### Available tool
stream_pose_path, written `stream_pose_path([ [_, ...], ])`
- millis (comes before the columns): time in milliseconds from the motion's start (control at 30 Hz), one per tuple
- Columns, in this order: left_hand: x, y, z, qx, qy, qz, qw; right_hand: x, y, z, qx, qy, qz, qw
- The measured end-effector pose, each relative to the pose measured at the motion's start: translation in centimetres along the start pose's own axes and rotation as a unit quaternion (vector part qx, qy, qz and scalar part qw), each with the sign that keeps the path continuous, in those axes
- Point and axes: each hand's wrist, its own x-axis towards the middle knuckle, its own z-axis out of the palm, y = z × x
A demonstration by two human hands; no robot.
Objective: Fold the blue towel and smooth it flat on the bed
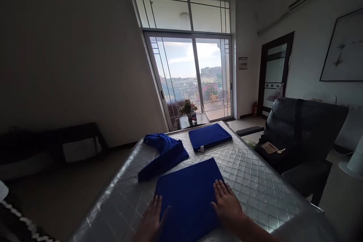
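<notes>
A blue cloth (188, 193), smooth and roughly rectangular, lies flat on the silver quilted cover (249, 174) in front of me. My left hand (151, 215) rests along its left edge, fingers stretched out and thumb apart. On its right edge my right hand (227, 200) lies flat with the fingers extended. Just beyond, a crumpled blue garment (164, 153) with what looks like a sleeve spreads toward the left. Farther back sits a neatly folded blue piece (210, 136) with a small white tag at its near edge.
A dark armchair (300, 132) stands close on the right, with a brown card (269, 147) on its seat. Past the far edge, a small table (184, 122) carries a potted plant (187, 107) and a bottle (193, 115). Sliding glass doors (195, 75) are behind.
</notes>
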Motion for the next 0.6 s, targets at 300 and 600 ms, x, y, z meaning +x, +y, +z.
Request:
stream_pose_path([
  [300, -0.1, 3.7, -3.9, 0.042, -0.065, 0.019, 0.997, -3.9, 1.4, 1.6, 0.036, -0.05, 0.036, 0.997],
  [600, -1.4, 16.6, -6.0, -0.09, -0.153, 0.176, 0.968, -2.1, 5.4, 5.7, -0.032, 0.014, -0.019, 0.999],
])
